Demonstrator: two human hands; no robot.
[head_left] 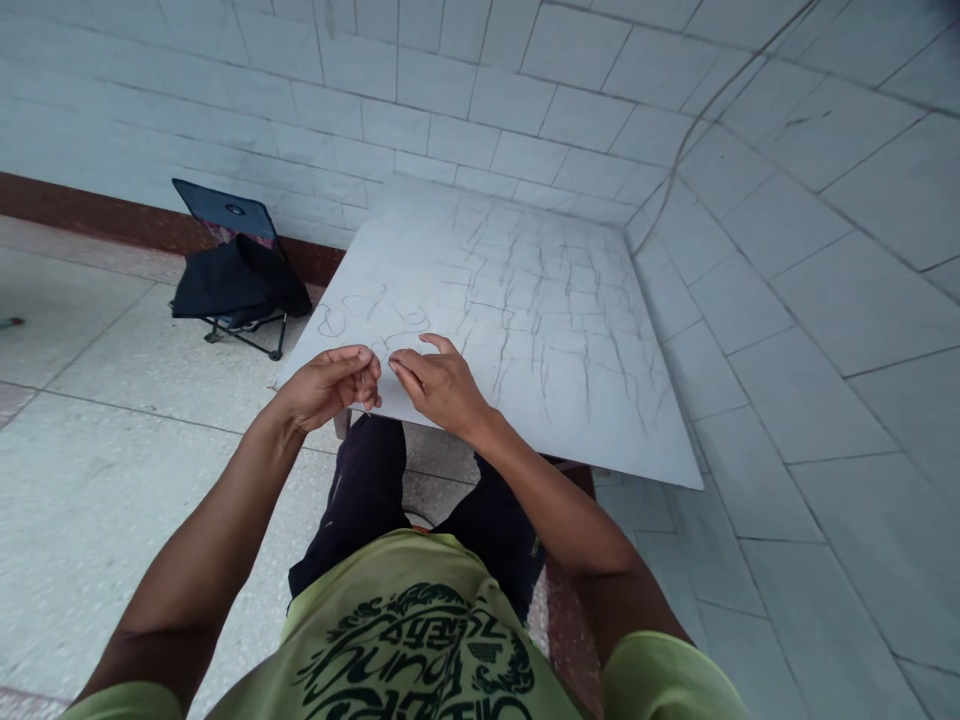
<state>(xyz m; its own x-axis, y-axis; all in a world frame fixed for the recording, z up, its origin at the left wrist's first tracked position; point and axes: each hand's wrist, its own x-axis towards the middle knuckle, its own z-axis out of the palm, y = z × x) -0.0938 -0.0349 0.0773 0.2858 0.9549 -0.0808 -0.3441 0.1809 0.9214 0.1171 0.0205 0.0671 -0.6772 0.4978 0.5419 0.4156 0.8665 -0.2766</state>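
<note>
My left hand point(334, 385) is closed in a pinch over the near edge of the white tabletop. From its fingers hangs a thin thread-like strand point(365, 408), pale in this light. Just to the right, my right hand point(444, 388) has its thumb and index fingertip pressed together, close to the left fingertips but apart from them. Whatever sits in that pinch is too small to make out. Loose curled strands point(330, 318) lie on the board beyond my left hand. Many thin dark strands point(540, 300) are spread out in rough rows across the middle and right.
The white tabletop point(420, 225) meets tiled walls point(517, 100) at the back and right. A cable point(686, 135) runs down the corner. To the left, a folding chair point(232, 205) with dark cloth point(236, 280) on it stands on the speckled floor point(135, 470).
</note>
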